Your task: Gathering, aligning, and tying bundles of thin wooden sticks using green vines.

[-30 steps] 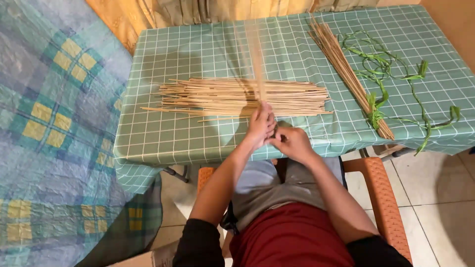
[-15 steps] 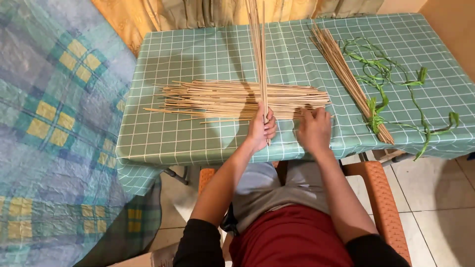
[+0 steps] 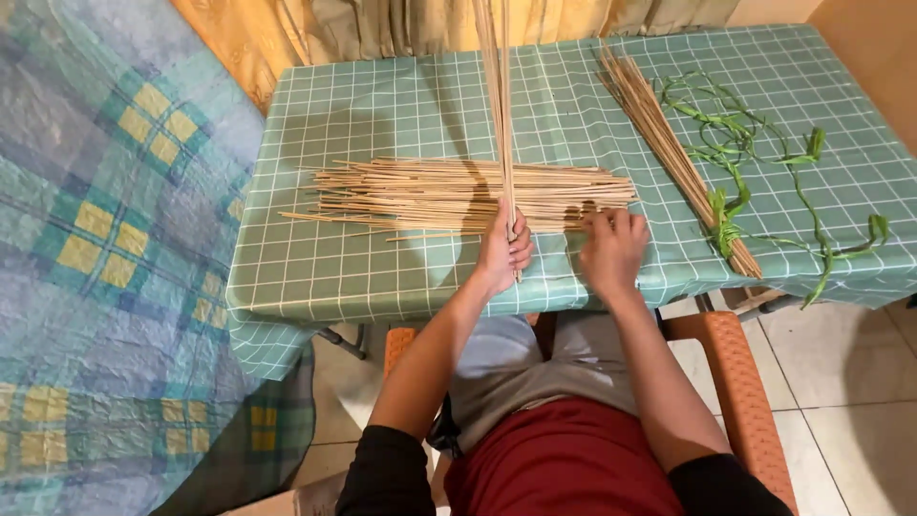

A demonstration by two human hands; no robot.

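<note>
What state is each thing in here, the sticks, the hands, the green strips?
Left hand: closed around upright sticks.
Upright sticks: held vertical, few together.
Flat stick pile: lying loose across the table.
Right hand: fingers on the pile's end.
Tied bundle: lying diagonal.
Green strips: loose, tangled.

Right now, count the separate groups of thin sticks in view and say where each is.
3. An upright bunch gripped in the left hand; a flat pile across the table's middle, touched by the right hand; a slanted bundle beside the green strips.
</note>
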